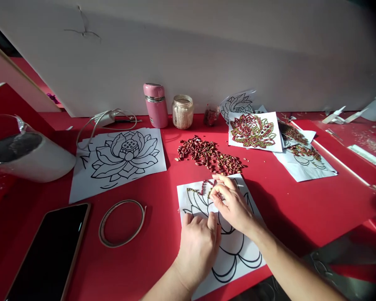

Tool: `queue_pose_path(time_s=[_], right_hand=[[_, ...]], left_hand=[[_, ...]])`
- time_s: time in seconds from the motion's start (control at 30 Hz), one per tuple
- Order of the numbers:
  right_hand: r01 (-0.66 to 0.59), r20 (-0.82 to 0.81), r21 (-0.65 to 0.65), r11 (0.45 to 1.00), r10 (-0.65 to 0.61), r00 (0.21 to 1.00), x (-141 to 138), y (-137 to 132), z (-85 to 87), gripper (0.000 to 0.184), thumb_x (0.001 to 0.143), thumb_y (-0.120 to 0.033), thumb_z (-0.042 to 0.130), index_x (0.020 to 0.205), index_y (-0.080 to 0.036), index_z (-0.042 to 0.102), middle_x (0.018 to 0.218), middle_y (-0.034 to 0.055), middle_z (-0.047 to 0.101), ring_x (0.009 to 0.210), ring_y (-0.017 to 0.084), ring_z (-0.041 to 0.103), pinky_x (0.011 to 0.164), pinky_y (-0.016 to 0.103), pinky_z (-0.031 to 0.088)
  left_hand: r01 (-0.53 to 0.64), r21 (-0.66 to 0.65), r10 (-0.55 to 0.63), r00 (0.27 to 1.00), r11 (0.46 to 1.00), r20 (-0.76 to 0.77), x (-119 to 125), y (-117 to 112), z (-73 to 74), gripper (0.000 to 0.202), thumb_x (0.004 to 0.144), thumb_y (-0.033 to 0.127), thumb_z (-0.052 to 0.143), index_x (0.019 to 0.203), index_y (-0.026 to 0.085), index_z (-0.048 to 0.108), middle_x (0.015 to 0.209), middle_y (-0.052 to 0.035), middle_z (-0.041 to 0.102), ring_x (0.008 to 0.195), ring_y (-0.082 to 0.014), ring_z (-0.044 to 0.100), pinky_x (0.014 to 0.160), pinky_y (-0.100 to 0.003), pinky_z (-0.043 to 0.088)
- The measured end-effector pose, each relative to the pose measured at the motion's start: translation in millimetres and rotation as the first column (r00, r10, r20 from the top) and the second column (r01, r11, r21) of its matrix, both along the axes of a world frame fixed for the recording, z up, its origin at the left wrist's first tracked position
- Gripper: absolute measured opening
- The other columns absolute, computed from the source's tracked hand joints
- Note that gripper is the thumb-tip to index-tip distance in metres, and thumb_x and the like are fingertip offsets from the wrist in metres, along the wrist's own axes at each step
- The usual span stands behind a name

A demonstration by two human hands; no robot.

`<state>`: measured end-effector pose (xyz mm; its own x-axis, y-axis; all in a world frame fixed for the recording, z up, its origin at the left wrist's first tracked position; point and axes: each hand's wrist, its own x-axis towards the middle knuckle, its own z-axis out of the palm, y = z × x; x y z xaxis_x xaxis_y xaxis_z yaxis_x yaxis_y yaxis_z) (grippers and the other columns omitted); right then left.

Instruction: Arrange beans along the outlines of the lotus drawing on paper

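A white sheet with a thick black flower outline (252, 242) lies on the red table in front of me. Along its far edge run short rows of red and green beans (203, 187). My left hand (199, 240) rests on the sheet's near left part, fingers curled in; their tips are hidden. Over the bean rows, my right hand (230, 202) is bent, thumb and fingers drawn together. Anything between those fingertips is too small to make out. Just beyond the sheet is a loose pile of dark red beans (207, 152).
Leftward lie a roll of tape (102, 223), a phone (50, 251), printed lotus sheets (153, 161) and a white container (50, 163). Behind stand a pink flask (156, 110), a glass jar (182, 113) and a small cup (211, 116). A bean-covered lotus picture (253, 131) lies right.
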<state>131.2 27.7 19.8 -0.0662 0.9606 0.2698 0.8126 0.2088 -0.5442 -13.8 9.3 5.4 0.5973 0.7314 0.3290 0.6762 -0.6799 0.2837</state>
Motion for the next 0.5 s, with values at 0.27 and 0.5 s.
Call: queue_pose_path(time_s=[0.27,0.5], right_hand=[[0.013,0.151,-0.008,1.000,-0.011,0.988,-4.5,-1.4,-2.7,0.011,0.077,-0.022,0.048,0.071,-0.021,0.057,0.120,0.0064,0.047,0.107,0.023,0.045,0.084,0.039,0.040],[0.049,0.153,-0.022,0.999,-0.045,0.987,-7.1,-1.6,-5.0,0.006,0.073,-0.020,0.053,0.068,-0.021,0.057,0.117,0.0063,0.048,0.105,0.024,0.045,0.082,0.040,0.040]], left_hand=[[0.000,-0.058,0.001,1.000,0.998,0.023,-0.4,-1.0,2.6,0.004,0.080,0.014,0.046,0.078,0.017,0.049,0.055,0.0022,0.052,0.050,-0.0140,0.047,0.058,-0.030,0.027],[-0.006,-0.055,0.007,1.000,0.998,0.016,0.1,-0.2,1.7,0.005,0.081,0.015,0.046,0.077,0.017,0.049,0.054,0.0020,0.052,0.050,-0.0140,0.047,0.058,-0.029,0.027]])
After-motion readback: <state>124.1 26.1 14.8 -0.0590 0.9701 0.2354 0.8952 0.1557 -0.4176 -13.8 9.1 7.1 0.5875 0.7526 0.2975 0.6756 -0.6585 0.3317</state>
